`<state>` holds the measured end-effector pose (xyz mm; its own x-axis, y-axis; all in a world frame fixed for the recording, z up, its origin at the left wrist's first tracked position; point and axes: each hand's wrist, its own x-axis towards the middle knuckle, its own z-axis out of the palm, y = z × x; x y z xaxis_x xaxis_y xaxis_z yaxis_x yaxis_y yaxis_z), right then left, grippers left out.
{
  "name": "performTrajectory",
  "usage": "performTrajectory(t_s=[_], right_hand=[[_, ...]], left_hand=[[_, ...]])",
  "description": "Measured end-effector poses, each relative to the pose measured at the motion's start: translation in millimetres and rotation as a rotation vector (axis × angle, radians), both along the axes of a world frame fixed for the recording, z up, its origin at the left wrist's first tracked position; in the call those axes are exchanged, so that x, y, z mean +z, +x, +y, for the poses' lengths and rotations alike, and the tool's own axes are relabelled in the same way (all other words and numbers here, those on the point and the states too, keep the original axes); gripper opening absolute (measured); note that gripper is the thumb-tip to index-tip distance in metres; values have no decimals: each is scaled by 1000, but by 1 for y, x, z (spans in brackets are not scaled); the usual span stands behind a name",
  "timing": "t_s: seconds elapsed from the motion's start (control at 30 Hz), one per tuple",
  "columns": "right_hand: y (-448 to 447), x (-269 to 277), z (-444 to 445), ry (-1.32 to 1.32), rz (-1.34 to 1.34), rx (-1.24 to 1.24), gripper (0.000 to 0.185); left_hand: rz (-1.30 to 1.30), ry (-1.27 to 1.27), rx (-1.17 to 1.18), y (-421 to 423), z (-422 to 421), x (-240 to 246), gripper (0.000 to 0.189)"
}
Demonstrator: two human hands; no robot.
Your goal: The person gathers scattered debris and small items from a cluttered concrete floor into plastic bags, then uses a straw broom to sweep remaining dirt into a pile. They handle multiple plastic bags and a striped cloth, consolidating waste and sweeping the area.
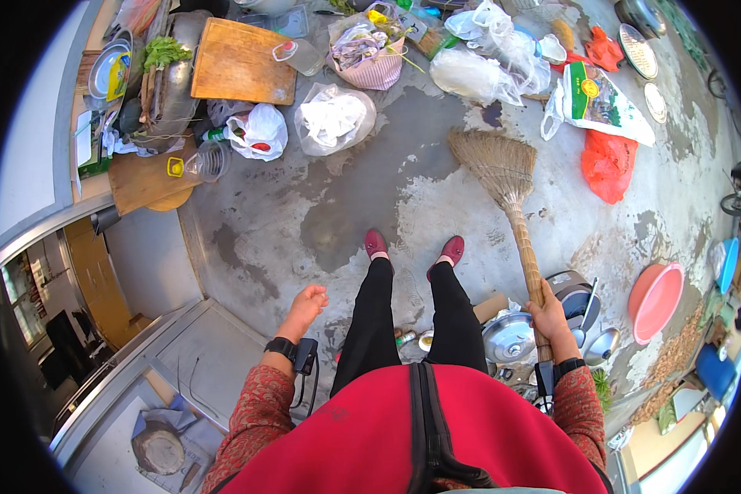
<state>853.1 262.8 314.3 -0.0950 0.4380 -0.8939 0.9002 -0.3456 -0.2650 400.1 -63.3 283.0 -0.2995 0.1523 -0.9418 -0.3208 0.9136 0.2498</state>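
My right hand (549,312) grips the wrapped handle of a straw broom (522,234). The broom reaches forward and its wide bristle head lies over the grey concrete floor (339,204), near a wet patch. My left hand (307,309) hangs in the air to the left of my legs, fingers loosely curled in, with nothing seen in it. Below and between the hands are my black trousers and dark red shoes (376,242). A lidded metal pan (509,338) sits on the floor just left of my right hand.
A wooden board (244,62), a clear plastic jug (301,57) and white bags (336,117) line the far left. Plastic bags (478,74) and a red bag (609,163) lie ahead right. A pink basin (656,302) stands right. At left is a metal-framed doorway (160,333).
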Motion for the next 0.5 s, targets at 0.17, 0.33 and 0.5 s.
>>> performTrajectory(t_s=[0.17, 0.33, 0.5], right_hand=[[-52, 47, -42, -183, 409, -474, 78], [-137, 28, -57, -532, 524, -788, 57], [-174, -32, -33, -490, 384, -581, 49]], left_hand=[[-26, -141, 23, -21, -54, -6, 28], [-14, -112, 48, -40, -74, -2, 29], [18, -63, 43, -51, -70, 9, 28]])
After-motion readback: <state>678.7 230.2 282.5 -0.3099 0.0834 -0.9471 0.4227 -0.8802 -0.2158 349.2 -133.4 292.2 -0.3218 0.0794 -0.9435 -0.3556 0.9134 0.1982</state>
